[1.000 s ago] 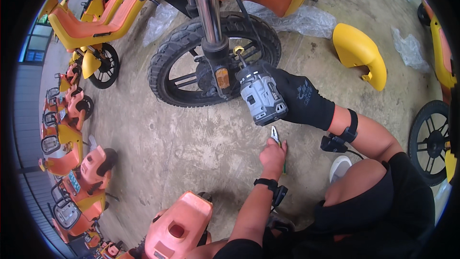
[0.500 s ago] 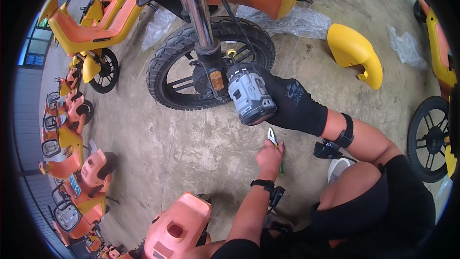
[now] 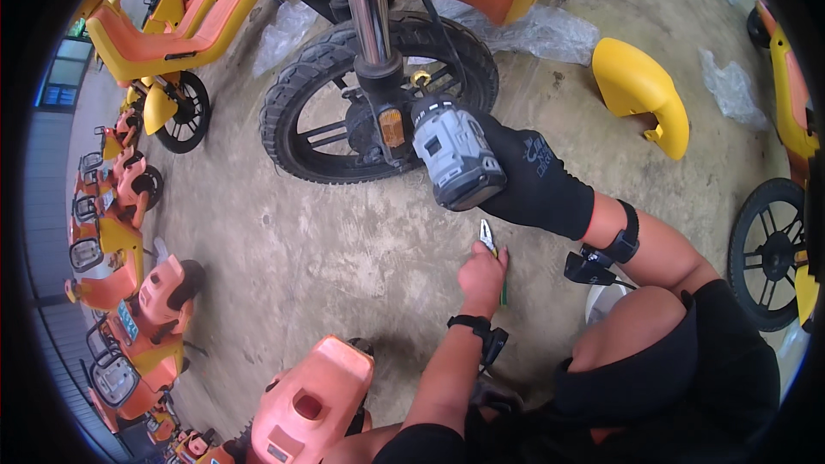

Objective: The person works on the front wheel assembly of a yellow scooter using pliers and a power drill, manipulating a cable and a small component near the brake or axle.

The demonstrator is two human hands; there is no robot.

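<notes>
My right hand (image 3: 528, 172), in a black glove, grips a grey cordless drill (image 3: 457, 159). The drill's nose reaches the side of the front wheel (image 3: 288, 133), beside the fork leg (image 3: 372, 34) with its amber reflector (image 3: 391, 127). A small yellow piece (image 3: 420, 78) shows just past the nose; what the tip touches is hidden. Lower down, my bare left hand (image 3: 482, 282) is closed around pliers (image 3: 487, 235), jaws pointing away from me. Part of a green handle shows beside the fingers.
A yellow fender (image 3: 636, 90) lies on the concrete floor right of the wheel. Crumpled clear plastic (image 3: 550, 34) lies behind the wheel. An orange scooter part (image 3: 314, 404) stands near my left arm. Scooters (image 3: 142, 292) line the left side; another wheel (image 3: 778, 249) is at the right.
The view has shifted slightly, and the wheel's spokes sit at a slightly different angle. Both hands keep their grips, the drill staying by the wheel.
</notes>
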